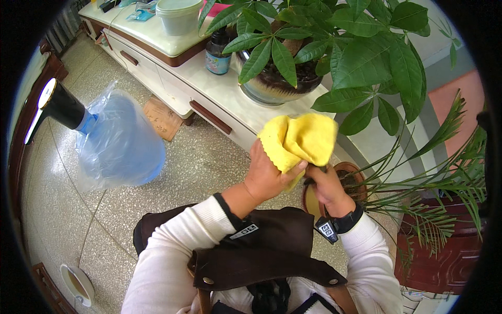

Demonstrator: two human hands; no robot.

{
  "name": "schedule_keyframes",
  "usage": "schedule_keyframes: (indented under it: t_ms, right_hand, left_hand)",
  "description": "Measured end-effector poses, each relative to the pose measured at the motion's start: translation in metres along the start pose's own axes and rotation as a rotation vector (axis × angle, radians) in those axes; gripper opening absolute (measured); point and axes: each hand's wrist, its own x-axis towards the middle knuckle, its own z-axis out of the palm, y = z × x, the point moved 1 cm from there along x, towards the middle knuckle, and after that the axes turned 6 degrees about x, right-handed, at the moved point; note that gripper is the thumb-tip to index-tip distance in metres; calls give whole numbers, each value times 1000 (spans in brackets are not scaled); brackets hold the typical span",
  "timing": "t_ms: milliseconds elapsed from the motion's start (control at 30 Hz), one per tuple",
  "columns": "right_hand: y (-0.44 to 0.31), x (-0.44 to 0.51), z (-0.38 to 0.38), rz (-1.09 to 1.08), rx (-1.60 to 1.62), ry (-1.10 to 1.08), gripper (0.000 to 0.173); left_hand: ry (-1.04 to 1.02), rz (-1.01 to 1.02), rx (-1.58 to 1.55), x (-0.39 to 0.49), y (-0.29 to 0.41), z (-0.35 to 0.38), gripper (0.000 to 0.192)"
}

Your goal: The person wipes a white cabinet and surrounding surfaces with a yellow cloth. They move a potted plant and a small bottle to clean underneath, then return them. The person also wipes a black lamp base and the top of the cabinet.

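A bright yellow cloth (298, 139) with a scalloped edge is bunched up over my hands, in front of the white cabinet. My left hand (268, 172) grips it from the left, thumb pressed on its lower edge. From the right, my right hand (327, 186) closes around a small dark object (310, 181) just under the cloth; its kind is mostly hidden. Beyond the cloth, a potted plant with broad green leaves (284, 59) stands on the cabinet top in a glazed pot (274, 88).
A dark pump bottle (218, 57) and a white lidded bucket (178, 17) stand on the cabinet (176, 76). A plastic-wrapped blue water jug (125, 141) with a black pump (64, 108) is on the floor at left. A palm in a terracotta pot (351, 176) stands at right.
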Motion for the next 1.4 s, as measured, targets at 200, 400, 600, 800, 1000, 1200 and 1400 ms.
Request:
schedule_keyframes:
  t_ms: [200, 400, 600, 800, 1000, 1200, 1400]
  right_hand:
    - [-3, -3, -8, -27, -58, -184, 11]
    - [-7, -10, -27, -14, -266, -325, 13]
    - [-3, -11, -23, 1, 52, -205, 35]
    - [-17, -10, -34, -52, -36, -132, 34]
    - [-24, 39, -75, -280, 128, 135, 10]
    - [-35, 98, -96, -352, 105, 300, 12]
    - [-28, 139, -90, -527, 89, 229, 22]
  left_hand:
    - [60, -211, -435, 25, 1, -4, 30]
    - [-318, -991, -827, 50, -33, -29, 52]
    - [-178, -1026, -1276, 29, -54, -13, 51]
    - [-122, -1118, -1152, 15, -64, -4, 51]
    - [-134, -1154, -969, 6, -61, -10, 57]
    - [-12, -1192, -909, 3, -75, -23, 62]
    - [231, -943, -793, 13, -73, -45, 56]
